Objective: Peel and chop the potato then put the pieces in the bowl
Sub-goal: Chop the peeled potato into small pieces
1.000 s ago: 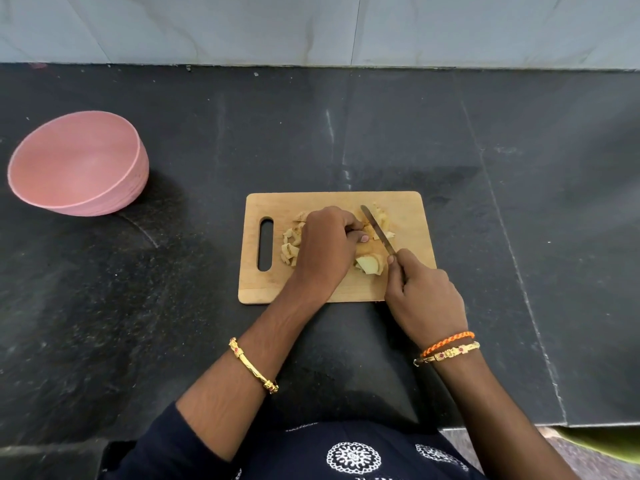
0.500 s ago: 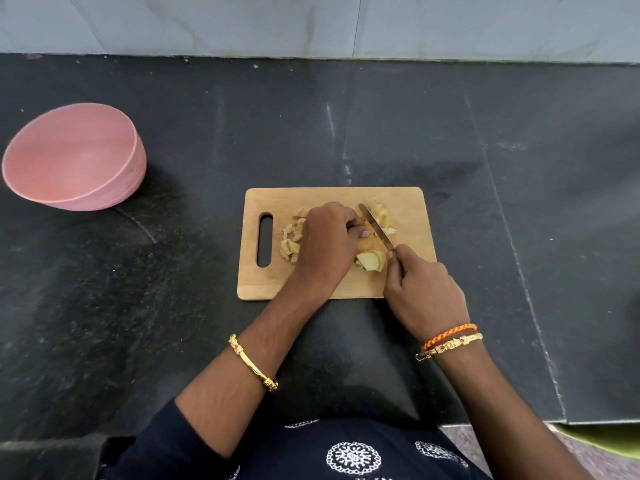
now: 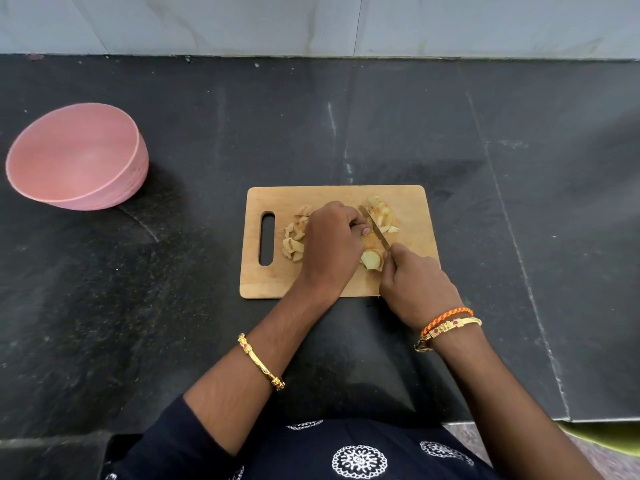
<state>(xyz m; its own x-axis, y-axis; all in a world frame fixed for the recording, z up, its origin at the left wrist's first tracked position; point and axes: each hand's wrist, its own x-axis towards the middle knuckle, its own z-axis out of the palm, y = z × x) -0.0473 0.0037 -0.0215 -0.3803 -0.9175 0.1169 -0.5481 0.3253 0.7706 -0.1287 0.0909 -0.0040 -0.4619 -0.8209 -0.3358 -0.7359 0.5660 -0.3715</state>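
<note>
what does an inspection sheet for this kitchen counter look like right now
surface: dark stone counter, wooden cutting board near its front edge
job's things: potato part cut on the board; cut pieces left of it and more pieces beyond the knife; pink bowl far left, no pieces in it
clutter: nothing seen
grippers: left hand holds the potato down; right hand grips the knife
cables: nothing seen
surroundings: pale tiled wall behind
</note>
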